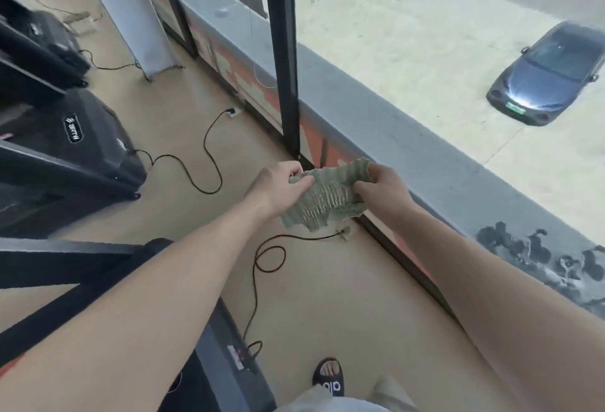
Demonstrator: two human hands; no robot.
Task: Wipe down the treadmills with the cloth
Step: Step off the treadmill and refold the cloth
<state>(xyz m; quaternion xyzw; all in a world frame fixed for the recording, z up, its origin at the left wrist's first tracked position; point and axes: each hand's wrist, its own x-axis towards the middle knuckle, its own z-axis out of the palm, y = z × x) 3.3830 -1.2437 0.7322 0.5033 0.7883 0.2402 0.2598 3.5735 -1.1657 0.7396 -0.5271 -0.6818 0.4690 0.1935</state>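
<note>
A green ribbed cloth (324, 197) hangs in the air between both my hands, above the tan floor. My left hand (278, 182) pinches its left edge and my right hand (381, 187) grips its right edge. Black treadmills stand along the left: the front hood of one (88, 136) with a white logo, another further back (49, 38), and the frame of the nearest (75, 267) under my left forearm.
Black power cords (209, 156) snake over the floor to wall sockets. A black window post (284, 51) and a glass wall run along the right, with a parked car (543, 77) outside. A white pillar (131, 12) stands at the back. My sandalled foot (329, 377) is below.
</note>
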